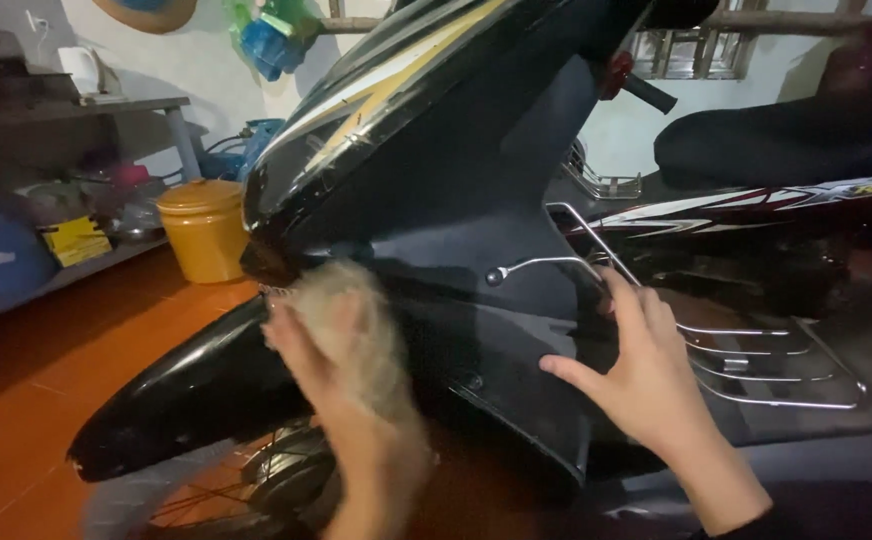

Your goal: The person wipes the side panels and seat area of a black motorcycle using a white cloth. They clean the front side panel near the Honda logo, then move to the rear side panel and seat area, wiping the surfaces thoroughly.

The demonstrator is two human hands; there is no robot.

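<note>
- Our left hand [341, 370] presses a pale, fuzzy cloth [356, 320] against the black scooter panel [456, 180], just above the front fender [186, 390]; the fingers look curled round the cloth, though blur hides how tightly.
- Our right hand [646, 370] lies open and flat, fingers spread, on the side panel near the chrome rack [756, 360], holding nothing, seemingly to brace us.
- The cloth sits under the left hand, well apart from the right.
- A yellow bucket [204, 228] stands behind on the orange floor [36, 380].

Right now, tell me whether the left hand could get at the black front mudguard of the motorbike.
Probably yes: the left hand, pressing a beige cloth on the black side panel, is just above the black front mudguard, with nothing between.
</note>
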